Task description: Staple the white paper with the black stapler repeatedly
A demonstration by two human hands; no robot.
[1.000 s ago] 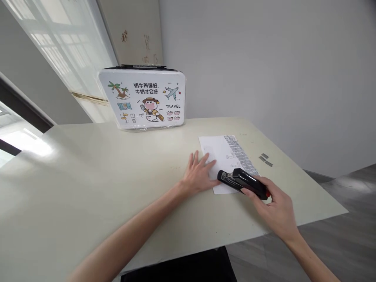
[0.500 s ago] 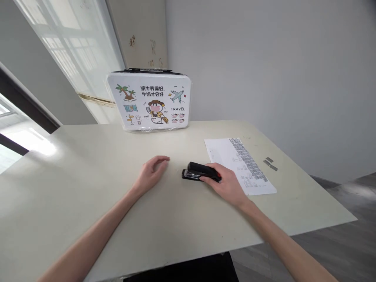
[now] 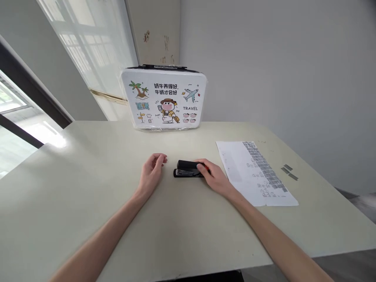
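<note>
My right hand (image 3: 216,176) is wrapped round the back end of a black stapler (image 3: 190,164), its thumb on the side near a bit of red. The stapler lies low over the table, its front end pointing left and a gap showing between top arm and base, where metal shows. Left of it is my left hand (image 3: 151,170), fingers curled and the thumb tip against the index finger. Whatever those fingers pinch, if anything, is hidden. To the right lies a printed white sheet (image 3: 236,164) with dark grey strips of staples (image 3: 264,166) along it.
A white cartoon-printed case (image 3: 147,117) in clear wrap stands upright at the back of the pale table (image 3: 141,243). Several loose grey staple strips (image 3: 289,172) lie right of the sheet. Behind are a grey wall (image 3: 264,70) and a glossy panel (image 3: 96,58).
My right hand has brought the stapler left, closer to my left hand, and turned it more level. My left thumb and fingers have closed together. The whole view has shifted.
</note>
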